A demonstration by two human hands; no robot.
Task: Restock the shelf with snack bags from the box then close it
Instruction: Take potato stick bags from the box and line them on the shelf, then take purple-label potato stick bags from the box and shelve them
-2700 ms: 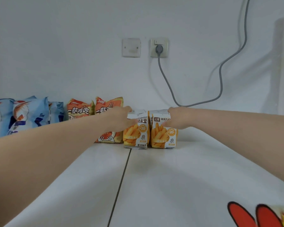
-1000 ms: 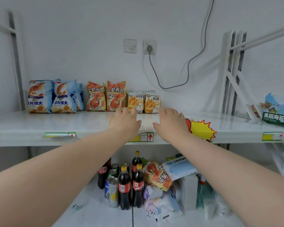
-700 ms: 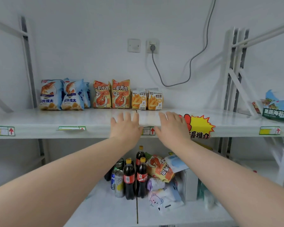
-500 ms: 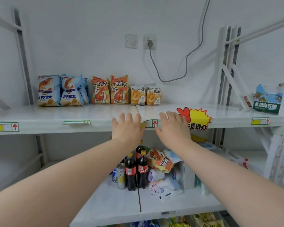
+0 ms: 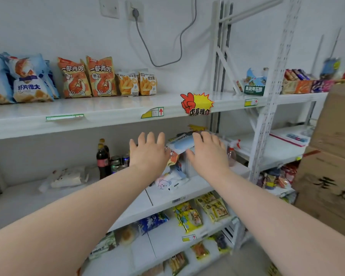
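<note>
1. Reaching forward with both bare arms, a person is holding the left hand [image 5: 147, 154] and right hand [image 5: 207, 156] side by side in front of the middle shelf [image 5: 197, 188], below the front edge of the top shelf [image 5: 108, 114].
2. Both hands are carrying nothing. Their fingers are lying straight and slightly spread, backs toward the camera, probably free for the next pick.
3. Snack bags are standing upright along the top shelf's back edge, toward its left end: blue bags [image 5: 30, 78], orange bags [image 5: 88, 76], then two small fries bags [image 5: 136, 83].
4. All are facing outward, likely so shoppers can read them, and like is sitting beside like.
5. That row is ending short of a red-and-yellow sign [image 5: 196, 104] hanging on the front edge.
6. A cardboard box [image 5: 331, 176] is sitting at the far right, beside the rack and well apart from both hands. Whether it is open cannot be told.
7. Restocking is seemingly partway, and the next bag would have to come from that box.
</note>
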